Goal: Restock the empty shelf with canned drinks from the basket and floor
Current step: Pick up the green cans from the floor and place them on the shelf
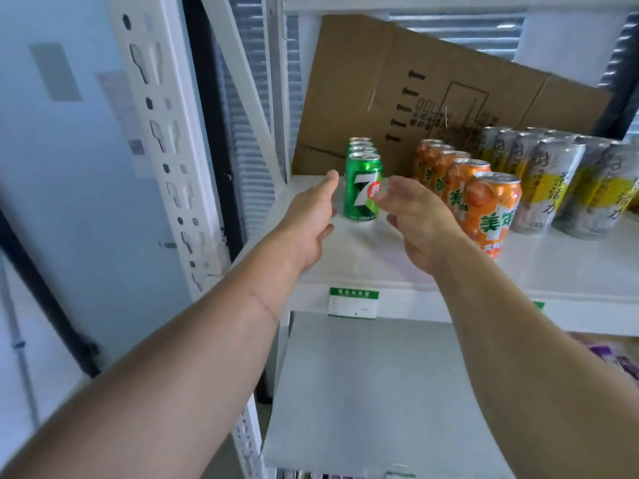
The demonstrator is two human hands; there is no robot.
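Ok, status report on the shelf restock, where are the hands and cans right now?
Left hand open, right hand open, either side of front green can. Can upright on shelf, heading its row. Orange cans close right; nothing blocking.

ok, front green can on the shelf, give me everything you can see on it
The front green can is a shiny metal drink can with a silver top rim and a large white 7 with a red spot on its side. It stands upright on the white shelf, at the head of a single-file row of like green cans running back toward the cardboard. The left hand and right hand flank it with fingers relaxed; neither grips it, and contact cannot be told. The orange cans stand apart to its right.
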